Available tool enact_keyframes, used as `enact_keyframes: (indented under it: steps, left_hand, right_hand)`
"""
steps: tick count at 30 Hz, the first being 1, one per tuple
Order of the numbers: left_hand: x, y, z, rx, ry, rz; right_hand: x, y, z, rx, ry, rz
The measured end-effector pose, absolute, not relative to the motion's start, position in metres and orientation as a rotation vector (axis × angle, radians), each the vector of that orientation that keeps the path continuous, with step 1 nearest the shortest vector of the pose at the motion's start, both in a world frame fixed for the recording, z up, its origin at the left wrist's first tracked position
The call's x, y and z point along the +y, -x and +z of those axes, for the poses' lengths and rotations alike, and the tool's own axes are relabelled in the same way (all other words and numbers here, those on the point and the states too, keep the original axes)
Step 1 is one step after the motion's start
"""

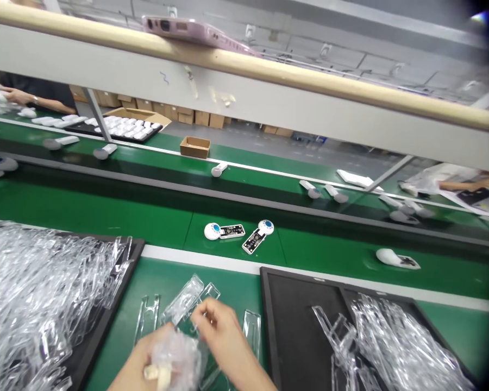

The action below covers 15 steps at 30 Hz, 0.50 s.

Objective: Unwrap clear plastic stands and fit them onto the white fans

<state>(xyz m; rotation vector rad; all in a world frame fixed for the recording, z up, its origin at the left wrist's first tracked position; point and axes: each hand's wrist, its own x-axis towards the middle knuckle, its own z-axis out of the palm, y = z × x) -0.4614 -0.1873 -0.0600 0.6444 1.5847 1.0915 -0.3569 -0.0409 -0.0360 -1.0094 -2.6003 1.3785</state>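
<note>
My left hand (140, 361) is closed, partly hidden behind a blurred bunch of crumpled clear film (177, 355) with a pale yellowish piece in it. From its fingers a clear plastic cover (185, 298) points up and away. My right hand (224, 334) is just to the right, thumb and forefinger pinched on a thin clear plastic clip (209, 291). Its fingertips are close to the cover. More clear plastic parts lie on the green bench: a forked one (147, 315) left of my hands and a long one (252, 328) beside my right wrist.
Heaped clear parts fill a black tray (118, 304) at left and part of another black tray (297, 320) at right. White devices with bare circuit boards (232, 232) lie on the green belt (330, 250). A phone (195, 31) rests on the overhead rail. Co-workers' arms show across the line.
</note>
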Motion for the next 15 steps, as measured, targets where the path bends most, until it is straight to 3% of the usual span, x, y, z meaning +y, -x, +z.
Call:
enact_keyframes:
  steps: [4, 8, 15]
  left_hand:
    - [-0.210, 0.490, -0.083, 1.797, -0.347, 1.105]
    - [-0.231, 0.502, -0.080, 1.937, -0.207, 1.218]
    - [-0.258, 0.495, -0.055, 2.043, -0.062, 1.365]
  right_hand:
    - [-0.006, 0.396, -0.087, -2.725, 1.284, 1.069]
    - [0.005, 0.414, -0.111, -2.847, 1.282, 0.945]
    - [-0.012, 0.379, -0.048, -2.903, 0.830, 0.924]
